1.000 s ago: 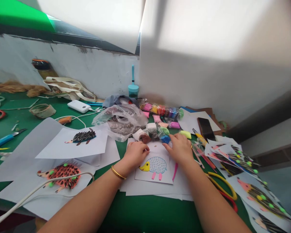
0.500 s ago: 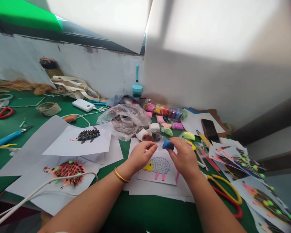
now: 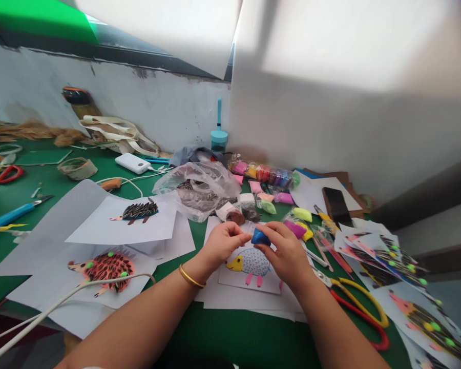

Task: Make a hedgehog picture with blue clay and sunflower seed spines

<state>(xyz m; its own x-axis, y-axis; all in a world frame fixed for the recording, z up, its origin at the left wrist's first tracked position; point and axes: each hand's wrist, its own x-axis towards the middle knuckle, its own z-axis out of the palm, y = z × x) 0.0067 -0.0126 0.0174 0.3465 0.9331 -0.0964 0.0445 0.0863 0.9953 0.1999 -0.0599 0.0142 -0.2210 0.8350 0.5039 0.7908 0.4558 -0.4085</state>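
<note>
1 blue packet [image 3: 260, 237] is pinched between thumb and fingers of the right hand [image 3: 286, 251], above the drawing [image 3: 253, 262]. The left hand [image 3: 226, 243] has thumb and forefinger together beside it; whether they pinch it too, I cannot tell.

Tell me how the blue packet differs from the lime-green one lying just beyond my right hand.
Colour: the blue packet is deep blue; the lime-green packet is pale and bright. State: the blue packet is gripped in the right hand, with the left hand's fingertips close beside it; the lime-green packet lies loose on the green table. Both are small.
</note>
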